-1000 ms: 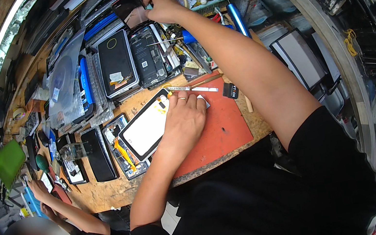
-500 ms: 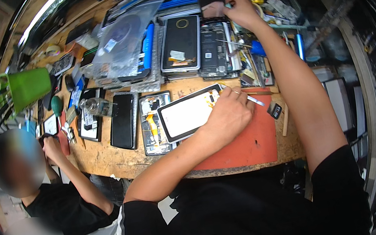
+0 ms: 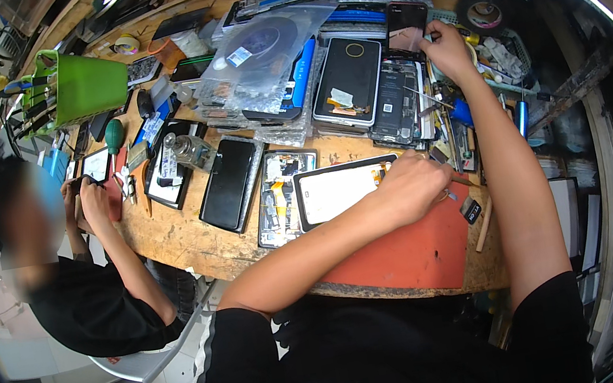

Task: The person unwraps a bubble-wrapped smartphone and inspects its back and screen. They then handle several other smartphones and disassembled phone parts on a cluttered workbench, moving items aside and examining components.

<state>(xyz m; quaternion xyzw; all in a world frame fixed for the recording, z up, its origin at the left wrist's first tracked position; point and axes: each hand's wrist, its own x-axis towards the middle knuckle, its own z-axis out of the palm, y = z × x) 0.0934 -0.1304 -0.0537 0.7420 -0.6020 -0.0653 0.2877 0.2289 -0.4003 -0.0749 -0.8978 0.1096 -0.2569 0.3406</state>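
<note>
While left fingers [image 3: 420, 173] press the phone screen [image 3: 342, 190], right fingers [image 3: 436, 38] apparently pinch a dark panel [image 3: 407, 27].

Worn wooden bench [image 3: 170, 241], matt orange mat [image 3: 413, 255]

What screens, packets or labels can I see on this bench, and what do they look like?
Pale rectangular screen panel in a dark frame, under the left hand.
Clear plastic packets, small white label, at the back.
Black glossy phone, left of centre.
Lit phone screen, far left, at a co-worker's hands.
</note>
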